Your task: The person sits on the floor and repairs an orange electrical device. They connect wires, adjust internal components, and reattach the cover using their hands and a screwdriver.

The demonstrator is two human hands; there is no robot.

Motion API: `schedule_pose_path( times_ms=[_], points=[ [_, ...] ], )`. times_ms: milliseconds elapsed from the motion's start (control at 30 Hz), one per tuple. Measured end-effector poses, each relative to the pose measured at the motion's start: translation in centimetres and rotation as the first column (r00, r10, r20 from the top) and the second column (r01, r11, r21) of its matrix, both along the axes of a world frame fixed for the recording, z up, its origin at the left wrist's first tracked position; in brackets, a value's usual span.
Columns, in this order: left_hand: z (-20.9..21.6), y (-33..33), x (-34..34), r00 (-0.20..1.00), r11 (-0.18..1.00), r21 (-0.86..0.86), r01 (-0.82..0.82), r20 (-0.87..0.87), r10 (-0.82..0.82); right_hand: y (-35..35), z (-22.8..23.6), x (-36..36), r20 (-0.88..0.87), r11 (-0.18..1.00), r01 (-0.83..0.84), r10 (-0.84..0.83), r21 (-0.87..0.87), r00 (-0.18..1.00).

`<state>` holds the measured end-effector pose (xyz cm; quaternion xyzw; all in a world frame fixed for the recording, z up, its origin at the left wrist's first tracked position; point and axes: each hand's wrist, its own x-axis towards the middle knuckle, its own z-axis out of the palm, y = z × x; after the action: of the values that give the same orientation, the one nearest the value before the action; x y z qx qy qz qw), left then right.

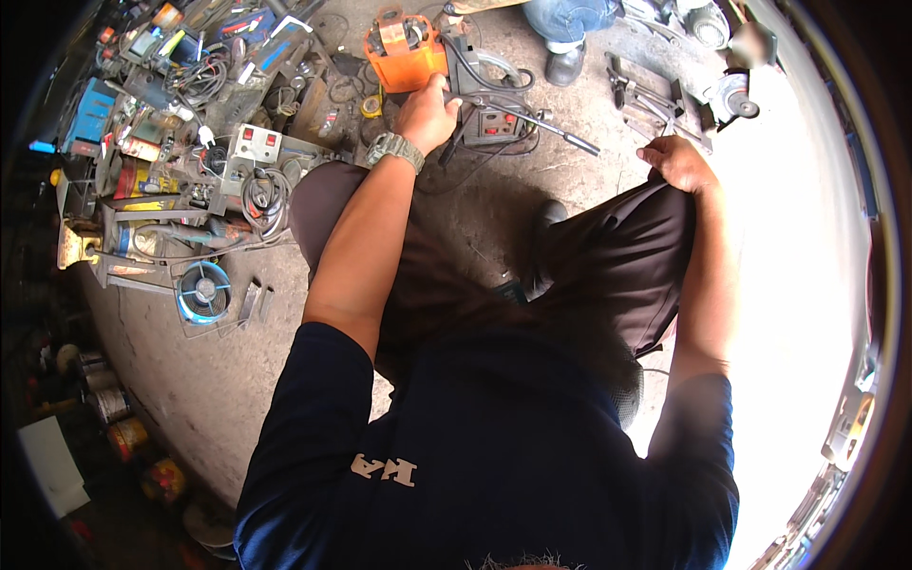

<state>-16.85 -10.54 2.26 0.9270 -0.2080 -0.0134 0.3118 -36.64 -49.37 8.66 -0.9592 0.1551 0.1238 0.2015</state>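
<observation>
My left hand [427,119], with a watch on its wrist, is closed beside the lower edge of an orange machine casing [407,68]. From between its thumb and forefinger a long, thin rod-like tool [532,119] runs right, ending in a thicker dark sleeve. Its near end is hidden by the hand. Just below lies a grey box with red switches [494,125], with dark cables around it. My right hand [680,163] rests at my right knee, its fingers bent and pinching the dark trouser leg [627,237].
Tools, cables and parts crowd the left, among them a grey switch box [255,142] and a blue round fan-like part [203,292]. Another person's shoe [565,65] is at the far side. Metal frames [651,100] and an angle grinder [733,98] lie far right.
</observation>
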Motion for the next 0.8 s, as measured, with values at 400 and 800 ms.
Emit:
schedule_pose_path(
  times_ms=[400, 800],
  points=[
    [-0.1, 0.4, 0.1, 0.999, 1.0, -0.007, 0.019, 0.037, -0.019, 1.6, -0.6, 0.2, -0.008, 0.959, -0.206, 0.209, -0.192, 0.978],
    [-1.0, 0.1, -0.6, 0.997, 0.993, -0.095, 0.072, -0.013, -0.074, 9.0, 0.1, -2.0, -0.379, 0.773, -0.355, 0.161, -0.525, 0.911]
  ],
)
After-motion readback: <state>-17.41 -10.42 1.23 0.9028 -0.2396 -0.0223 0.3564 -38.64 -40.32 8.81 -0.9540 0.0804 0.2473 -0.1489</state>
